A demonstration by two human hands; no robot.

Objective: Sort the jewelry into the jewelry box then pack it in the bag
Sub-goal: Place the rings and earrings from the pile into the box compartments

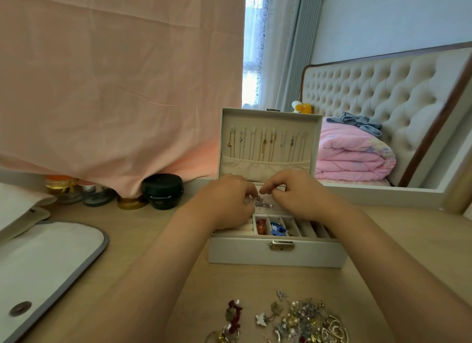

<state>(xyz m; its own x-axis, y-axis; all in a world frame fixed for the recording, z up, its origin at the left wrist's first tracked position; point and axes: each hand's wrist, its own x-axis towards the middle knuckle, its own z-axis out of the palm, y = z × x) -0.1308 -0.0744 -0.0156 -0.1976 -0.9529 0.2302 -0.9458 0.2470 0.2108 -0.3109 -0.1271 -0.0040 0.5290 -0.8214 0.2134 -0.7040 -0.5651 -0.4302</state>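
A white jewelry box point(278, 253) stands open on the wooden table, its lid upright with several necklaces point(265, 143) hanging inside. Both my hands are over the box's back tray. My left hand point(227, 202) has its fingers curled and pinches a small silver earring point(259, 198) at the earring panel. My right hand point(296, 194) has curled fingertips close to the same spot, thumb and forefinger pinched; what it holds is too small to tell. A red piece point(261, 226) and a blue piece point(278, 227) lie in front slots. A loose jewelry pile point(301, 319) lies near me.
A white bag point(43, 263) with a grey rim and a snap button lies at the left. Jars and a black pot point(163, 190) stand at the back under a pink cloth. A bed with a pink quilt is at the right.
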